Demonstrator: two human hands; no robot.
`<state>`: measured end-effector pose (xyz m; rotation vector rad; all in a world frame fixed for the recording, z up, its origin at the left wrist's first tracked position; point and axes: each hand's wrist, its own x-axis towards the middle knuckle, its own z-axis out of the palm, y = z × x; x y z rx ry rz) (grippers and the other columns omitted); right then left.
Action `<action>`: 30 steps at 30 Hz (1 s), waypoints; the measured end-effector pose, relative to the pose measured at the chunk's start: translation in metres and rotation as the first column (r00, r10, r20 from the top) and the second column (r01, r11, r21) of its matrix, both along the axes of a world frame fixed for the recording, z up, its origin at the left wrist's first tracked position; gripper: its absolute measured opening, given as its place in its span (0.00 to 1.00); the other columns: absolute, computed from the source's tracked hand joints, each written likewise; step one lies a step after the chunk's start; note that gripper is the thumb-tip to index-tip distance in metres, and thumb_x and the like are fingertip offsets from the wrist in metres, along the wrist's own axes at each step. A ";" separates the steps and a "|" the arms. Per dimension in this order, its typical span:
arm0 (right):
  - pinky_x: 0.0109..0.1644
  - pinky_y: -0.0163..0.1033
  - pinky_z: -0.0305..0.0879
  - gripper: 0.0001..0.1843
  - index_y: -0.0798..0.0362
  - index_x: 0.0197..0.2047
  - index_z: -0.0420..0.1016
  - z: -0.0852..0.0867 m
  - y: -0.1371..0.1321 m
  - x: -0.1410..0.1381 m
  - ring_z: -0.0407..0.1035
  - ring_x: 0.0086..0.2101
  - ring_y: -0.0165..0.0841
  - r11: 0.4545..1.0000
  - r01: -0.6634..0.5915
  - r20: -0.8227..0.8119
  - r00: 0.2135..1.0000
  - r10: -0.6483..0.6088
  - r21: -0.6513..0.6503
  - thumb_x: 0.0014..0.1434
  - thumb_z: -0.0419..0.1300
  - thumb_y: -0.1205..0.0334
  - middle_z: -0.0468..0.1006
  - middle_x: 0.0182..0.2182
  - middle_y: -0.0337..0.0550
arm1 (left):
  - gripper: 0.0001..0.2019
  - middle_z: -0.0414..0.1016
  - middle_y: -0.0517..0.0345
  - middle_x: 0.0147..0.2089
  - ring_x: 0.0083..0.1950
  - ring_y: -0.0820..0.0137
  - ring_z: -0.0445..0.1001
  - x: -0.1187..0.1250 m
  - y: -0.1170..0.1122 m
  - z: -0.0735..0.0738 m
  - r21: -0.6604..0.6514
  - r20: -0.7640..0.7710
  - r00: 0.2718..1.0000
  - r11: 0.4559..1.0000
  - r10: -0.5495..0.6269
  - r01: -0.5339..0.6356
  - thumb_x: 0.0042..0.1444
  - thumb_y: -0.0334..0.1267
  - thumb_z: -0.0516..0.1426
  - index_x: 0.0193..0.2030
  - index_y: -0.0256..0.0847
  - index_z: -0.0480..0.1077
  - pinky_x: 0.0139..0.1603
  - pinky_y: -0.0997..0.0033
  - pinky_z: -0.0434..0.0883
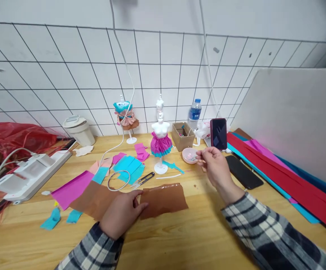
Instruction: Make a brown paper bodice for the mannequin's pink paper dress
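Brown paper (165,200), long axis left-right

1. One head-worn camera gives the view, looking forward and down across the wooden tabletop (163,242) from its near side.
2. It faces the grid-lined wall (171,77), which spans the upper part of the frame beyond the tabletop.
3. Nearest the lens are the plaid sleeves (91,249), entering from the bottom and lower right; the left hand (123,212) and right hand (216,168) come slightly farther off.
4. Its wide reach runs from the power strip (43,174) at left to the pale panel (298,112) at right.
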<state>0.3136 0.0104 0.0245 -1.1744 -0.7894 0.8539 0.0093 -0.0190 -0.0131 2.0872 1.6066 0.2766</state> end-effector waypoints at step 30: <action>0.40 0.42 0.65 0.17 0.44 0.50 0.81 -0.010 0.128 0.040 0.75 0.42 0.43 0.941 0.327 0.898 0.435 -0.068 -0.087 0.62 0.55 0.57 0.82 0.45 0.48 | 0.06 0.76 0.56 0.40 0.43 0.63 0.74 0.009 -0.008 0.011 0.140 -0.142 0.964 0.960 -0.224 0.244 0.56 0.41 0.60 0.40 0.46 0.75 0.39 0.68 0.64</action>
